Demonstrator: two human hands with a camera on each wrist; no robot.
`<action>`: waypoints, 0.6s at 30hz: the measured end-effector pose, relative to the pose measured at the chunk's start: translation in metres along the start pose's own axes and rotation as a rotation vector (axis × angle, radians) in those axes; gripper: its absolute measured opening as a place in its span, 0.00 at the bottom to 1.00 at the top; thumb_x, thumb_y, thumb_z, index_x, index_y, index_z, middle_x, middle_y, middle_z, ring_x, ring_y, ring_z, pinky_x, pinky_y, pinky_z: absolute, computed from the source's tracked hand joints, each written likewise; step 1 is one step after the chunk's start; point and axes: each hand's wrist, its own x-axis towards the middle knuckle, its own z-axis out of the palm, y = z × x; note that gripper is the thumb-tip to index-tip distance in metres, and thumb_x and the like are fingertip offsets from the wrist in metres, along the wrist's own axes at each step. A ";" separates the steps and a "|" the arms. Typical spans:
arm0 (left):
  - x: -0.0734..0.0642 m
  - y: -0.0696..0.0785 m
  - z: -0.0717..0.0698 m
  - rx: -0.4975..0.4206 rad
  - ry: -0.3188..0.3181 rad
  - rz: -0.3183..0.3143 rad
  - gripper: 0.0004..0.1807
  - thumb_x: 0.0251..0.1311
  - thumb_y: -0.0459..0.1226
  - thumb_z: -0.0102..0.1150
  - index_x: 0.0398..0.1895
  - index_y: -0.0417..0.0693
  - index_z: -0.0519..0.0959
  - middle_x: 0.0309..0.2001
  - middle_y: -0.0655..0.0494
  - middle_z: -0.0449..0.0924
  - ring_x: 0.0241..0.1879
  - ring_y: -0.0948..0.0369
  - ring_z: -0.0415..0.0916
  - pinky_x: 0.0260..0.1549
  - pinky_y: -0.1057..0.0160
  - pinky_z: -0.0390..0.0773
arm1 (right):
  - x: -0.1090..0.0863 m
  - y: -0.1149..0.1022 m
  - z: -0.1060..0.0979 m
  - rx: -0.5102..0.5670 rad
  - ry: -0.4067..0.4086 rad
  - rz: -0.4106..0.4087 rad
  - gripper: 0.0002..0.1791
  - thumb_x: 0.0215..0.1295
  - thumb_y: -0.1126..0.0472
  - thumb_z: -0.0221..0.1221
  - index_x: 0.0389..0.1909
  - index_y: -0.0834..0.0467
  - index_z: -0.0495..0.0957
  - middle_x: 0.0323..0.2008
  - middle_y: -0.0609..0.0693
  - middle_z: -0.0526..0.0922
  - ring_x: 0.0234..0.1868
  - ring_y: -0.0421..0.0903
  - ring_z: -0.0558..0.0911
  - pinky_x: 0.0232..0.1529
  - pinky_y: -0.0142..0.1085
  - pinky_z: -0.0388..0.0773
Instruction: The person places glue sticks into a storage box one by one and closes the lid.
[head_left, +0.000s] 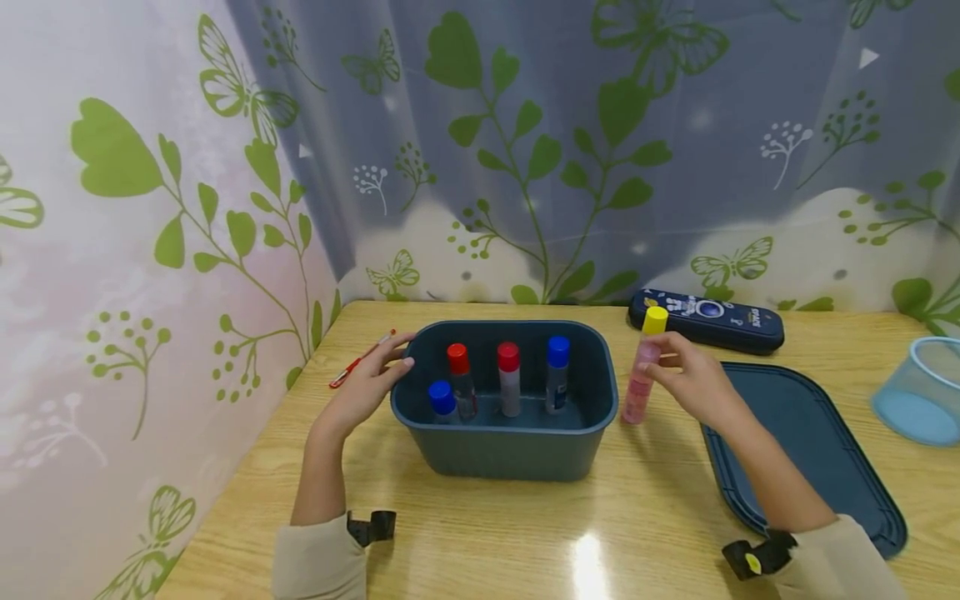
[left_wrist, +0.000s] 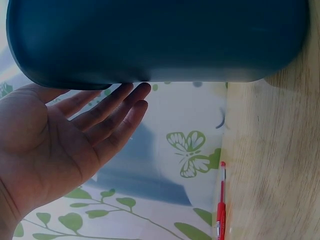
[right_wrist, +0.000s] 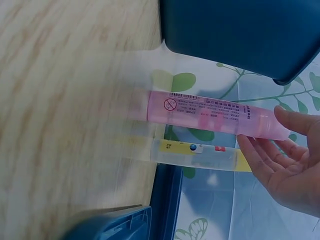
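Observation:
A dark blue-green bin [head_left: 510, 454] stands on the table with several capped tubes upright inside. Among them are a red-capped tube [head_left: 510, 379], a blue-capped tube [head_left: 557, 375] and a shorter blue-capped tube [head_left: 442, 400]. My left hand [head_left: 360, 392] rests at the bin's left rim, its fingers fairly straight against the outer wall in the left wrist view. To the right of the bin, my right hand [head_left: 693, 379] pinches a pink tube [right_wrist: 200, 114] near its top between thumb and fingers. Close behind it stands a clear tube with a yellow cap [head_left: 655, 319].
A dark lid [head_left: 795, 442] lies flat at the right, under my right forearm in the head view. Behind it is a navy pencil case [head_left: 708, 321]. A light blue mesh cup [head_left: 918, 396] sits at the far right. A red pen [head_left: 360, 360] lies left of the bin.

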 end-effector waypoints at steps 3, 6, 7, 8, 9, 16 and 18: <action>0.000 -0.001 0.000 0.002 -0.001 0.000 0.28 0.69 0.44 0.44 0.69 0.48 0.56 0.68 0.43 0.50 0.64 0.47 0.52 0.57 0.44 0.59 | -0.001 -0.003 -0.003 -0.003 -0.006 -0.002 0.22 0.67 0.60 0.54 0.56 0.68 0.65 0.52 0.67 0.70 0.51 0.65 0.72 0.45 0.55 0.72; 0.000 -0.001 0.000 0.002 -0.002 -0.001 0.28 0.69 0.44 0.44 0.69 0.48 0.56 0.68 0.43 0.49 0.64 0.47 0.52 0.57 0.44 0.58 | -0.002 -0.009 -0.008 -0.006 -0.004 -0.011 0.22 0.67 0.60 0.54 0.56 0.68 0.65 0.52 0.67 0.70 0.51 0.65 0.72 0.45 0.56 0.72; 0.000 -0.001 0.000 0.000 -0.001 -0.001 0.28 0.69 0.44 0.44 0.69 0.48 0.57 0.69 0.44 0.48 0.64 0.47 0.52 0.57 0.44 0.58 | -0.002 -0.011 -0.010 -0.004 -0.003 -0.015 0.22 0.67 0.59 0.54 0.56 0.68 0.65 0.52 0.67 0.70 0.51 0.64 0.72 0.45 0.56 0.71; 0.000 -0.001 0.000 0.000 -0.001 -0.001 0.28 0.69 0.44 0.44 0.69 0.48 0.57 0.69 0.44 0.47 0.64 0.47 0.52 0.57 0.44 0.58 | -0.002 -0.014 -0.013 -0.004 0.000 -0.021 0.23 0.67 0.58 0.54 0.56 0.68 0.65 0.52 0.67 0.70 0.51 0.64 0.72 0.45 0.56 0.72; 0.000 -0.001 0.000 -0.001 0.001 -0.001 0.27 0.69 0.44 0.44 0.69 0.49 0.57 0.69 0.45 0.47 0.64 0.47 0.52 0.57 0.44 0.59 | -0.003 -0.016 -0.015 -0.006 0.006 -0.027 0.23 0.67 0.57 0.54 0.56 0.68 0.65 0.52 0.66 0.71 0.51 0.64 0.72 0.45 0.55 0.72; 0.000 -0.002 0.000 0.006 0.004 0.001 0.27 0.69 0.44 0.44 0.69 0.49 0.57 0.68 0.43 0.50 0.64 0.47 0.53 0.57 0.44 0.59 | -0.004 -0.039 -0.035 -0.035 0.067 -0.081 0.24 0.68 0.54 0.52 0.59 0.64 0.66 0.46 0.62 0.74 0.48 0.60 0.74 0.40 0.51 0.73; 0.001 -0.003 0.000 0.007 0.003 0.003 0.27 0.69 0.44 0.44 0.69 0.49 0.57 0.67 0.43 0.51 0.64 0.47 0.53 0.57 0.44 0.59 | -0.004 -0.046 -0.041 -0.036 0.085 -0.105 0.24 0.68 0.54 0.53 0.60 0.63 0.66 0.46 0.63 0.74 0.47 0.60 0.75 0.38 0.48 0.74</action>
